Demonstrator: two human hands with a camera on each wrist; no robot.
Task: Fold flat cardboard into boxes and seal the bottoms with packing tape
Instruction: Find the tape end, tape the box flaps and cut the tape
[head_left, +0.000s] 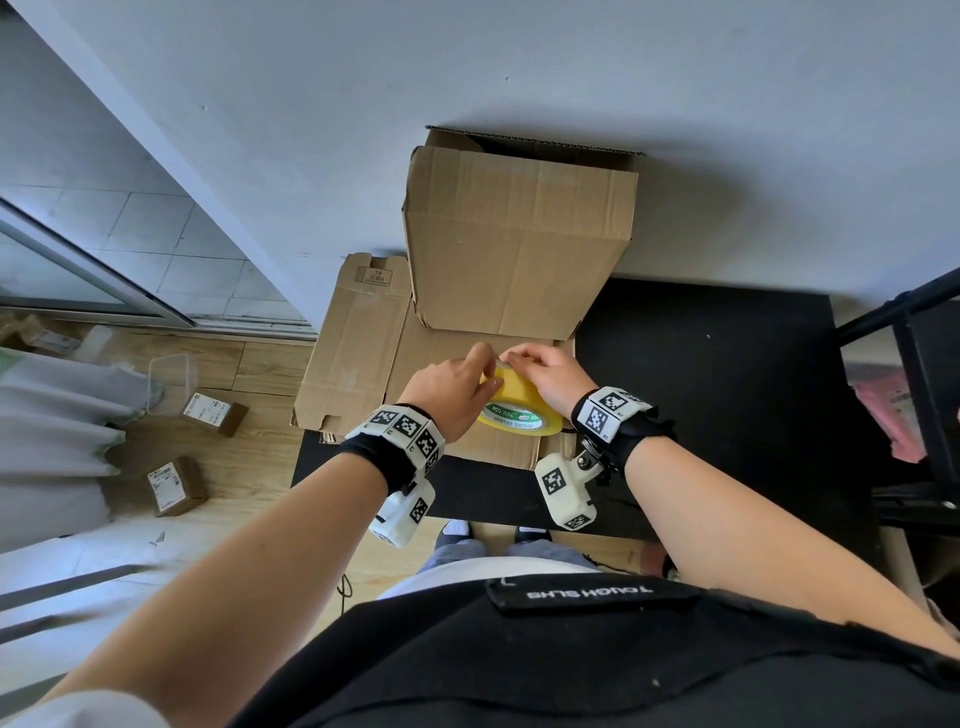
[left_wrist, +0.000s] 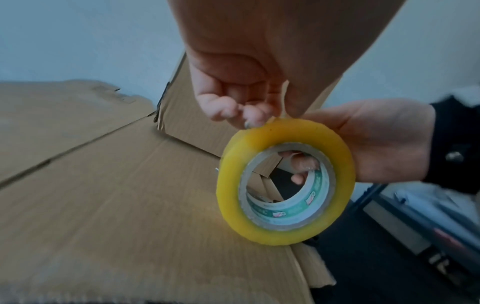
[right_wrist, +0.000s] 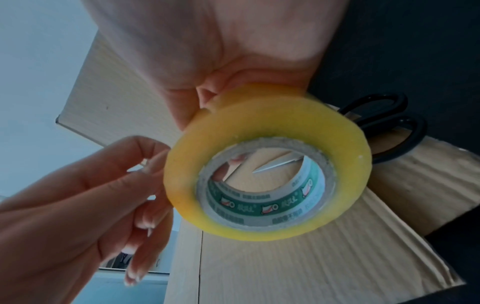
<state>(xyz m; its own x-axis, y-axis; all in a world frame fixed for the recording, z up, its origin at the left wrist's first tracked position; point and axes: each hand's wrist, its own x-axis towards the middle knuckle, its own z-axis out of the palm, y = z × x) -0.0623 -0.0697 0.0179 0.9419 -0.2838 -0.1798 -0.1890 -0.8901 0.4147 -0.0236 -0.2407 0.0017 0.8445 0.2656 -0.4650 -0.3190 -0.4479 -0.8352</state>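
- Left wrist view: the left hand's (left_wrist: 233, 67) fingers (left_wrist: 249, 118) are seen curled together, their tips pinched on the top rim of the tape (left_wrist: 285, 181).
- Whether a loose end is lifted there cannot be told.
- The right hand's (left_wrist: 376, 142) fingers (left_wrist: 302, 162) are hooked through the roll's core, with the palm laid against its outer face; the roll is thus clamped from inside and out.
- The tape is held on edge, in the air, between the two hands and just above flat cardboard (head_left: 358, 338).
- A green printed band is seen round the inside of the core.
- Black-handled scissors (right_wrist: 389, 127) are seen lying on the cardboard behind the roll, their blade visible through the core.
- An erected box (head_left: 519, 234) is set beyond the hands, by the wall, on the flat sheets.
- The sheets are spread over the left part of a black desk (head_left: 727, 389), and partly overhang its left edge.
- Two small parcels (head_left: 215, 413) are seen on the wooden floor (head_left: 270, 364) to the left.
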